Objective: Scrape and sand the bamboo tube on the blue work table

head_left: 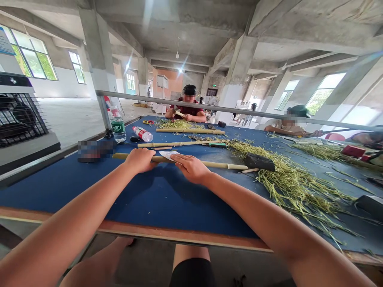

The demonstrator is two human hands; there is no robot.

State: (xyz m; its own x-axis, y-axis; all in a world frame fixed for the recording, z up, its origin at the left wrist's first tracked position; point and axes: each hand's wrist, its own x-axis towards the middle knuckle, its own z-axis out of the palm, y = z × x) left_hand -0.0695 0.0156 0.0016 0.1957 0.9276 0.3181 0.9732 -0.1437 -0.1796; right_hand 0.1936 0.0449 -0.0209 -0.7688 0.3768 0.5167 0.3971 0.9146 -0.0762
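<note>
A long bamboo pole [223, 164] lies crosswise above the blue tabletop in front of me. My left hand [140, 160] is closed around it left of the middle. My right hand [191, 168] lies over the pole with its fingers together, holding a white sheet of paper [168, 154] against it. The paper's far corner sticks out between the two hands; whether it is plain paper or an abrasive sheet I cannot tell. Close to the pole's right end sits a dark block [259, 162]. A second bamboo pole [179, 144] lies just beyond.
Green shavings [287, 183] cover much of the table's right side. Water bottles [117, 124] stand and lie at the back left, near scissors [148, 122]. A metal bar [227, 108] spans the far side. One person [187, 105] works opposite, another [295, 119] at the right.
</note>
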